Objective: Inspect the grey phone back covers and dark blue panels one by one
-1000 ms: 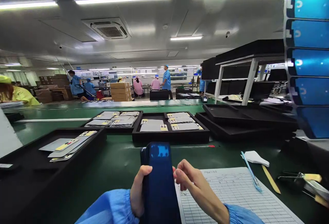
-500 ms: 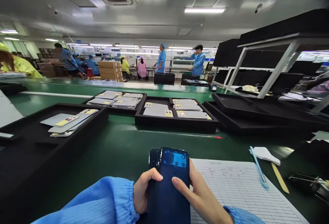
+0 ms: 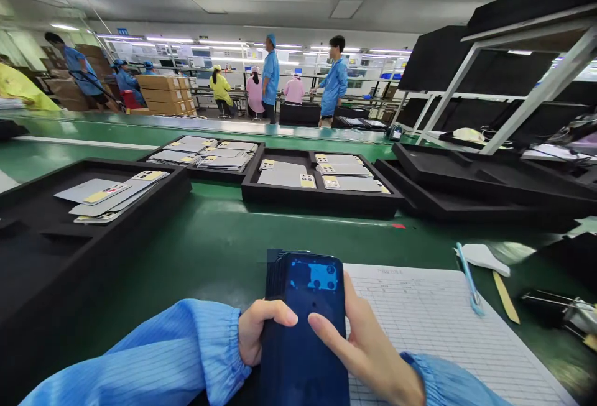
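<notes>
Upright between my two hands is a stack of dark blue phone back covers (image 3: 308, 344), their upper edges fanned a little to the left. The front cover carries a bright blue patch with camera holes at its top. My left hand (image 3: 263, 325) grips the left side, its thumb lying on the front cover. On the right side my right hand (image 3: 368, 344) is wrapped round the edge, thumb also on the front; its other fingers are mostly hidden behind. A printed sheet with ruled rows (image 3: 420, 325) lies on the green table under and beside my right hand.
Black trays (image 3: 321, 204) holding pale phone covers stand ahead, with another black tray (image 3: 125, 257) at left. Stacked black trays (image 3: 485, 176) sit at right. A blue pen (image 3: 469, 281), a white-headed brush (image 3: 485, 258) and metal tools (image 3: 555, 306) lie at right. Co-workers are in the background.
My right hand, first held off the stack's right edge with fingers pinched, has closed round that side. The covers have shifted slightly right. My view has tilted downward.
</notes>
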A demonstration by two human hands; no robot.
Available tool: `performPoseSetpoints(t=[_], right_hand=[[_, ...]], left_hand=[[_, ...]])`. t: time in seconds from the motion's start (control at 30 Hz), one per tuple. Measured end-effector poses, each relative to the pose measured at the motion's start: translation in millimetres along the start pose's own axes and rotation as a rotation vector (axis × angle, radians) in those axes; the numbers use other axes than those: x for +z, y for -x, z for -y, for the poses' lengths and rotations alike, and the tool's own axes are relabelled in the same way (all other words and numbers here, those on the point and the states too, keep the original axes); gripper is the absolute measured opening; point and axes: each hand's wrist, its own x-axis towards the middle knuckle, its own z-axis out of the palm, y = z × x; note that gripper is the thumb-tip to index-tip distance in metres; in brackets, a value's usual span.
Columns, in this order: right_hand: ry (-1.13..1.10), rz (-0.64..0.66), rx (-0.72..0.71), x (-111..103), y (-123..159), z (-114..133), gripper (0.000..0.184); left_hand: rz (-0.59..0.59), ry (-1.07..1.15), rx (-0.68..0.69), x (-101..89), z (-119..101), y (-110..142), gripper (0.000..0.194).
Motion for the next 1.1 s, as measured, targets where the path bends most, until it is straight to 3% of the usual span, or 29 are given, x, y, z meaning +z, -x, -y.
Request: performPoseSetpoints(t=[0.43,0.7,1.1], right_hand=[[0.041,-0.01,-0.003,0,0,0,0.035],[0.048,-0.008,-0.005,1,-1,-1,0.032],[0.049,-0.016,0.021,3,-3,3,0.026]], left_hand=[[-0.065,-0.004,0.004,4.4,-1,1,0.037],[-0.055,0.037,-0.01,-5.7,2,-4,0.039],[-0.119,0.055,-0.014,6.8,-1,0,0.036]])
